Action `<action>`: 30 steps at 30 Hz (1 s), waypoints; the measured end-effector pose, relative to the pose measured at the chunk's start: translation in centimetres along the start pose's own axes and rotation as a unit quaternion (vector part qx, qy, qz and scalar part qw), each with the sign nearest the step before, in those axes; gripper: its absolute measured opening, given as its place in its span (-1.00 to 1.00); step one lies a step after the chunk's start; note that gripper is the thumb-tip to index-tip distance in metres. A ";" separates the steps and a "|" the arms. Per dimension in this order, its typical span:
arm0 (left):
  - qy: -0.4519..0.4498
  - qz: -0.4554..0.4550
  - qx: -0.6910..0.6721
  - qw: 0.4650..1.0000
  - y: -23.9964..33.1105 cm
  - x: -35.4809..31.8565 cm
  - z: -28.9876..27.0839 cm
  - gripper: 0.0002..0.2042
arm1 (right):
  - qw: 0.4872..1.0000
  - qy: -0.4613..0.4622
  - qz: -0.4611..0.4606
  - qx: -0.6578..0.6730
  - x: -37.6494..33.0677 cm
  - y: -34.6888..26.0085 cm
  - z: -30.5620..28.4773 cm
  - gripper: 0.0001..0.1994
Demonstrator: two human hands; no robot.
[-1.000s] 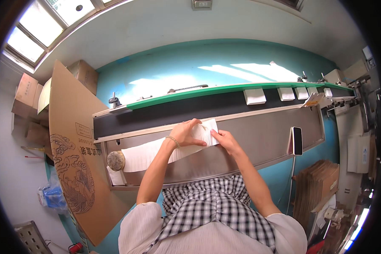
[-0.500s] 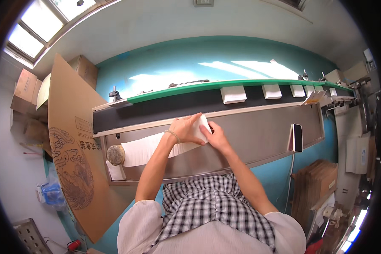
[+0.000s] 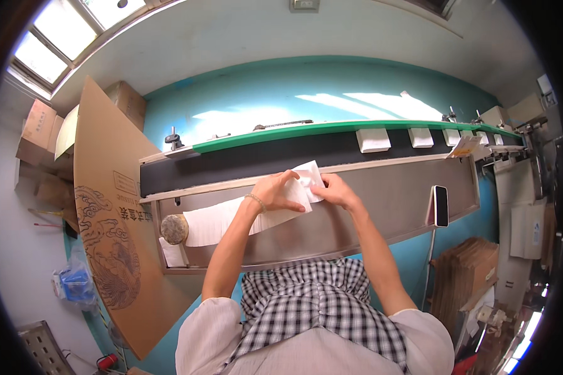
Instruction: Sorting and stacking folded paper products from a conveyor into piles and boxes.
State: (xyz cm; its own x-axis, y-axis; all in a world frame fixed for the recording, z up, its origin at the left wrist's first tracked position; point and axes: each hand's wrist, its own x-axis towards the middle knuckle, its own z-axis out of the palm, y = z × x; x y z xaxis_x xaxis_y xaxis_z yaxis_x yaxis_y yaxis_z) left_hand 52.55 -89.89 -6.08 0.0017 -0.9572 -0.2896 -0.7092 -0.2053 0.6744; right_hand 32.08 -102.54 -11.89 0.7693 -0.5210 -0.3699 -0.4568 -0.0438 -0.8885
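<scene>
A long row of white folded tissues (image 3: 214,223) lies on the metal work surface, leaning against a round stone-like weight (image 3: 174,229) at its left end. My left hand (image 3: 274,192), with a beaded bracelet at the wrist, grips the right end of this row, fingers on the far side and thumb on the near side. To its right, my right hand (image 3: 336,190) pinches a small bundle of white tissues (image 3: 308,174), its thumb and fingers closed on the edge. The bundle stands tilted, its upper part fanned away from the row. Between the hands the tissues overlap, so exact contact is partly hidden.
Beyond the work surface (image 3: 381,206) runs a black conveyor belt (image 3: 263,159) carrying several white tissue stacks (image 3: 373,141) under a green rail (image 3: 331,127). A large cardboard sheet (image 3: 116,237) stands left. A phone (image 3: 441,206) on a stand is at right, near stacked cardboard (image 3: 460,275).
My right hand has moved slightly right, and the bundle now tilts apart from the row's end. The stacks on the belt have travelled to the right.
</scene>
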 end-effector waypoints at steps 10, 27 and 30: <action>0.010 0.007 0.011 1.000 -0.8 0.1 0.3 -0.16 | 0.879 0.242 0.087 0.402 2.1 1.8 -1.0 -0.57; 0.039 0.029 0.015 0.999 -1.6 -1.2 -0.1 -0.10 | 0.927 0.141 0.041 0.345 -1.6 -0.1 6.2 -0.57; 0.022 0.015 0.012 1.000 -1.6 -1.1 -0.3 -0.12 | 0.991 0.069 0.065 0.098 -2.4 -0.8 4.8 -0.53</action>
State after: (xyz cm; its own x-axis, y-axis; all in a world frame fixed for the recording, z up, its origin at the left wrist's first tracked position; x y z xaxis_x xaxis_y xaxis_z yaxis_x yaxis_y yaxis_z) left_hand 53.87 -88.57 -6.65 0.0106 -0.9712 -0.2381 -0.7263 -0.1712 0.6658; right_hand 32.73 -97.19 -11.63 0.6357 -0.6233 -0.4553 -0.4415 0.1902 -0.8769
